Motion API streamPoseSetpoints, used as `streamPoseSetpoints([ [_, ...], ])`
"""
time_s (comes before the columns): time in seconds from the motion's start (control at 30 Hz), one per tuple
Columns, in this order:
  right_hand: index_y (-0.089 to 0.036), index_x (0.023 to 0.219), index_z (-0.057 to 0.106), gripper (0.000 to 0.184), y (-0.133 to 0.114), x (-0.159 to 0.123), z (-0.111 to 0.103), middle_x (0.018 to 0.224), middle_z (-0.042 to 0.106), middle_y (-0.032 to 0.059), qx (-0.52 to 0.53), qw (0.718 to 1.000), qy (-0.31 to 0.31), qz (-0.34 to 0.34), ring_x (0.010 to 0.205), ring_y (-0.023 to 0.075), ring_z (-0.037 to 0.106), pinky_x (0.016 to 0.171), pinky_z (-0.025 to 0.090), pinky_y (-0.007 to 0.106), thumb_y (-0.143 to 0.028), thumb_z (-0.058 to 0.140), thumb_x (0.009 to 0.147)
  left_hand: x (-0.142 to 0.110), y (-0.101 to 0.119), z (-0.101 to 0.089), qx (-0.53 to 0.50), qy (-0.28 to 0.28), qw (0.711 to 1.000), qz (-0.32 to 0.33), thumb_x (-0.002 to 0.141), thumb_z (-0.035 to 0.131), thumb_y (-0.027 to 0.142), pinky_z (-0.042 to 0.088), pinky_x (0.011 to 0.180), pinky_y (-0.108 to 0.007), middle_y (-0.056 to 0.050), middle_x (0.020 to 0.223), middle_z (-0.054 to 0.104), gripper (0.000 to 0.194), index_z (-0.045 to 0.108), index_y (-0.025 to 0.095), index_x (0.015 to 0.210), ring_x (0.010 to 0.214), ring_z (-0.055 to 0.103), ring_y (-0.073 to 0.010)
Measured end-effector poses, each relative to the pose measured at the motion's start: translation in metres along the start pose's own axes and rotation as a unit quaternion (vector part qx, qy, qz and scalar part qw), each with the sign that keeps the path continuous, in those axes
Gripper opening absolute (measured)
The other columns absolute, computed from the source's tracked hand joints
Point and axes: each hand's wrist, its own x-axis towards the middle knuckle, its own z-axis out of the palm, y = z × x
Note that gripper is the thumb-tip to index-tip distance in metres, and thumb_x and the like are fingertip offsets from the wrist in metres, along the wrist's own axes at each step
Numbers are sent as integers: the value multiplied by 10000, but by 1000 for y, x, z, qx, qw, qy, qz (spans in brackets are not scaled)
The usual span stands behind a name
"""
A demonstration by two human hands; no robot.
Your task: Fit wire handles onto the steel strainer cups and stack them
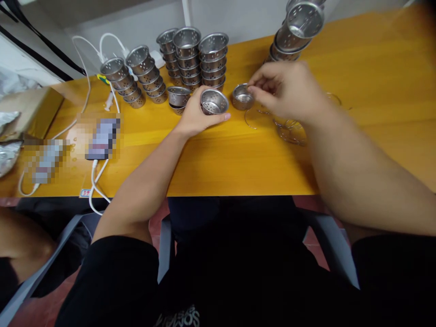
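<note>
My left hand (195,116) is wrapped round a perforated metal strainer cup (214,102), thumb along its near side and its mouth facing up toward me. Thumb and forefinger of my right hand (277,88) are pinched at the rim of a shallower metal cup (242,101), just right of the first one. Whether a thin wire is also in that pinch I cannot make out. Thin wire rings (291,132) lie on the table below my right hand. Left of my left hand sit two stacked strainer cups (179,96).
Several stacks of strainer cups (189,61) stand along the back of the wooden table (238,168). A tall stack (299,29) leans at the back right. Charging phones (103,138) with white cables and a cardboard box (41,111) lie left. Another person's knee (27,240) shows at lower left.
</note>
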Motion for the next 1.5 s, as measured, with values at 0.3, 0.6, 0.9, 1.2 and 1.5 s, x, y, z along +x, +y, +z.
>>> streamPoseSetpoints([
  [0.3,-342,1131,851,174,-4,8,48,1024,873,70,91,995,33,-11,929,327,782,904,662,505,-489,854,1225,-1,2,14,-23,1,1000,-9,872,1144,866,675,1364,-653,-138,1515,795,1122,589,248,1626,1455,847,-387],
  [0.6,-380,1053,823,363,-3,13,60,1038,901,71,80,994,67,34,994,366,788,900,677,565,-720,855,1177,-2,-4,21,-38,-31,999,20,904,1082,923,617,1406,-659,-137,1581,721,1178,486,262,1678,1536,802,-400],
  [0.9,-443,1533,848,572,-28,8,46,1133,932,78,46,991,-9,127,1337,481,799,1090,678,650,-849,741,1146,-4,34,17,-22,-33,999,-16,920,1058,969,599,1421,-665,-94,1490,749,1101,567,290,1634,1491,821,-401],
  [1.2,-356,1234,834,422,-31,5,38,1207,921,103,155,986,-26,61,1038,354,795,965,672,559,-765,766,1156,-6,28,11,-10,-49,999,-11,1103,911,879,668,1358,-628,-96,1460,800,847,595,275,1607,1407,862,-359],
  [1.5,-360,1017,612,885,-31,3,33,918,762,29,243,968,-48,38,751,269,691,693,555,460,-1156,944,816,-7,19,14,-15,-55,998,32,1033,986,696,657,1369,-578,-107,1599,716,908,514,296,1696,1538,811,-370],
])
